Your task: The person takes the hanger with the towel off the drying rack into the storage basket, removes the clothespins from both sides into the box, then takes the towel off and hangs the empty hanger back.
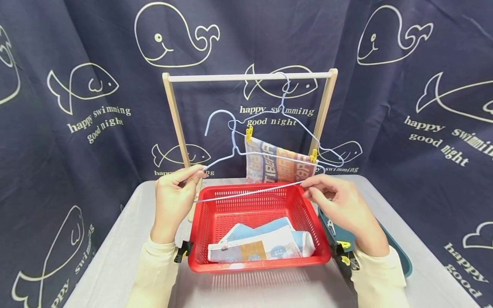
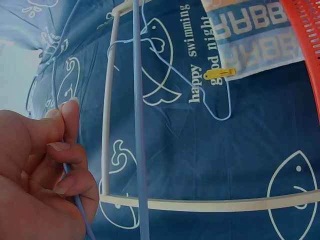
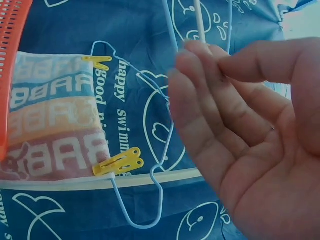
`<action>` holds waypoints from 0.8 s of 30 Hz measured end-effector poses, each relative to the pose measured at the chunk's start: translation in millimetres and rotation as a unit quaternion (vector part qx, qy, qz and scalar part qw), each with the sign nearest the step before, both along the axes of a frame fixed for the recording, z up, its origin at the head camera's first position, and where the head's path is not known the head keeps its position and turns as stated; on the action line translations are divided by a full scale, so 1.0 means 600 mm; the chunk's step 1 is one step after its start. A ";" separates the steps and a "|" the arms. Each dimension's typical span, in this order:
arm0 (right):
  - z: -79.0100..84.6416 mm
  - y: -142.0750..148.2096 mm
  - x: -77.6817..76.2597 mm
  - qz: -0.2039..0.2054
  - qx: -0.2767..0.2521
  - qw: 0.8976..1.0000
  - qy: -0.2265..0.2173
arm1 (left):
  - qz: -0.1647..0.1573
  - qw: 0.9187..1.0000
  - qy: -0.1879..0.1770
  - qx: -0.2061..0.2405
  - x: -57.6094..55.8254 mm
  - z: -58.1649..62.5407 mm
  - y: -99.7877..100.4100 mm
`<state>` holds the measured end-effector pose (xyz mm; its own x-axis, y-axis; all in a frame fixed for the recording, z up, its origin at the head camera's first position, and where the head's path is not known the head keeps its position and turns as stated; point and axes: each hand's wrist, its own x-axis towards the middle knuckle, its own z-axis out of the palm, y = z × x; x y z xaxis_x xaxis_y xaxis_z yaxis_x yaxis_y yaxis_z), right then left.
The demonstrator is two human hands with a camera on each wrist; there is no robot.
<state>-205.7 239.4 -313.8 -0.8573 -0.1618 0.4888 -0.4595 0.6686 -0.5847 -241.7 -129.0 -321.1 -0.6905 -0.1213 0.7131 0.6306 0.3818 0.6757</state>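
Observation:
My left hand (image 1: pixel 175 199) pinches one shoulder of a light-blue wire clothes hanger (image 1: pixel 254 191), held above the red basket with its hook upward. At the other end, my right hand (image 1: pixel 343 205) has its thumb and fingertips together on the lower bar. In the right wrist view those fingers are fairly straight and partly hide the wire. Beyond it, a second blue hanger (image 1: pixel 282 107) hangs from the rack, with a lettered striped towel (image 1: pixel 285 164) fastened to it by yellow clothespins (image 1: pixel 249 133). Folded blue and white patterned cloths (image 1: pixel 254 250) lie in the basket (image 1: pixel 262 268).
A wooden drying rack (image 1: pixel 215 78) with a white crossbar stands behind the basket. To the right, partly under my right forearm, is a teal tray (image 1: pixel 402 261) with several clothespins (image 1: pixel 344 244). A dark whale-and-fish curtain (image 1: pixel 246 25) surrounds the white table (image 1: pixel 127 248).

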 end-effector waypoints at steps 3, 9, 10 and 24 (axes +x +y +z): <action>0.000 0.000 0.001 -0.022 -0.010 0.999 0.026 | 0.001 1.000 -0.007 -0.002 0.001 0.000 0.001; 0.000 0.002 -0.001 -0.046 -0.030 0.995 0.077 | -0.001 1.000 -0.013 -0.004 0.003 0.000 0.003; 0.001 0.002 -0.001 -0.047 -0.038 0.994 0.090 | -0.001 1.000 -0.012 -0.005 0.003 0.000 0.003; 0.004 0.006 -0.004 -0.092 -0.092 0.972 0.195 | -0.011 1.000 -0.009 -0.017 0.006 0.000 0.010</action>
